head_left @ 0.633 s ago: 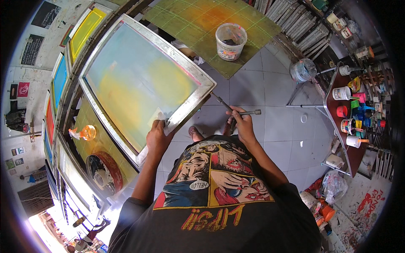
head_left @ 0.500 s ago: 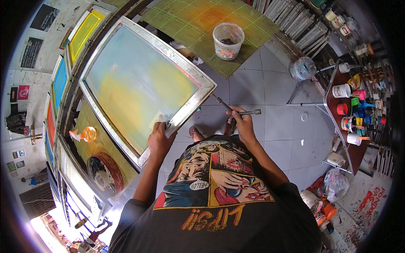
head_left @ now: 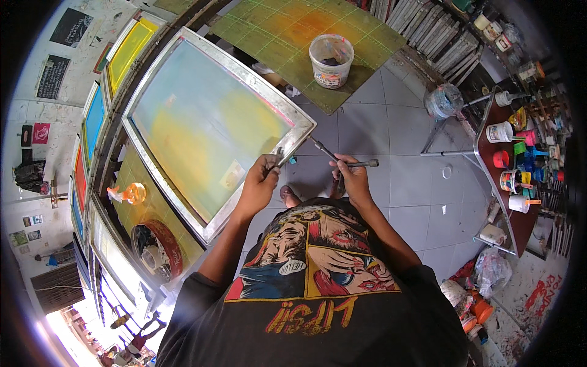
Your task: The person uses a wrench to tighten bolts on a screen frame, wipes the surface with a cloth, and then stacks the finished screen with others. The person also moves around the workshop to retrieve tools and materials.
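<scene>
A large screen printing frame [head_left: 160, 178] with a pale metal border slants across the left and middle of my view. Its mesh [head_left: 211, 122] is stained yellow and bluish grey, with a small pale yellowish patch [head_left: 232, 174] near the corner closest to me. My left hand [head_left: 259, 182] is closed at the frame's near edge, around a small dark metal piece [head_left: 279, 153] mostly hidden by the fingers. My right hand [head_left: 354, 185] grips a grey T-shaped wrench [head_left: 365, 163]; its shaft reaches up-left to the frame's right corner.
A white plastic tub [head_left: 331, 64] stands on a green gridded board [head_left: 263, 27] beyond the frame. Left are an orange spray bottle [head_left: 133, 193] and a round red-rimmed container [head_left: 165, 244]. A brown table [head_left: 495, 162] with paint pots stands right, above grey floor tiles [head_left: 397, 183].
My left hand has moved right and up along the frame's near edge with the dark piece, uncovering the pale patch. My right hand keeps its grip on the wrench, almost unmoved.
</scene>
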`<state>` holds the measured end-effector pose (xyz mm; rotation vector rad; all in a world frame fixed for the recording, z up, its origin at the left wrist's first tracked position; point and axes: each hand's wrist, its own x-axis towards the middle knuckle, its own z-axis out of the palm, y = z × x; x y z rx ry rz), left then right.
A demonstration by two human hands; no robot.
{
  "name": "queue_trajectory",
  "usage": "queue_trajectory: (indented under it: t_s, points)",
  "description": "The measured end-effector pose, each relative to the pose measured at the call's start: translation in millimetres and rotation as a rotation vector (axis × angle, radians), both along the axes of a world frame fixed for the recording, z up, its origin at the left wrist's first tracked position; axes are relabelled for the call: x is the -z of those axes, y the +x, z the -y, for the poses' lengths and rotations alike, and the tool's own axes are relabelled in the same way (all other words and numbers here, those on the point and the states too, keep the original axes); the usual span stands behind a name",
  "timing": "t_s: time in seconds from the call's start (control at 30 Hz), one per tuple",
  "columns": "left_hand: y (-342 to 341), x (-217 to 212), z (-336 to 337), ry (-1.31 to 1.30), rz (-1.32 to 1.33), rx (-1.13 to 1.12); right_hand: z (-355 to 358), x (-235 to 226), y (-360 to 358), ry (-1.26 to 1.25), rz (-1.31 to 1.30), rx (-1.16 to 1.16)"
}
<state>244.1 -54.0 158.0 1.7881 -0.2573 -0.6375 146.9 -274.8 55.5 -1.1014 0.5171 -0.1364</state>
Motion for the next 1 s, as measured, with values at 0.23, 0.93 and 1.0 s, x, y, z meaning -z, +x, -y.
queue_trajectory:
  t_s: [0.23,0.93,1.0]
  points:
    - [27.6,-26.8,37.4,0.469,0.455,0.305,1.6,0.7,-1.3,0.019,0.0,0.002]
    - [80.4,7.5,98.6,-0.053,0.251,0.175,6.2,4.7,1.7,-0.009,-0.011,-0.052]
    - [77.4,10.1,101.4,-0.031,0.374,0.161,6.0,3.4,2.9,0.026,-0.006,-0.036]
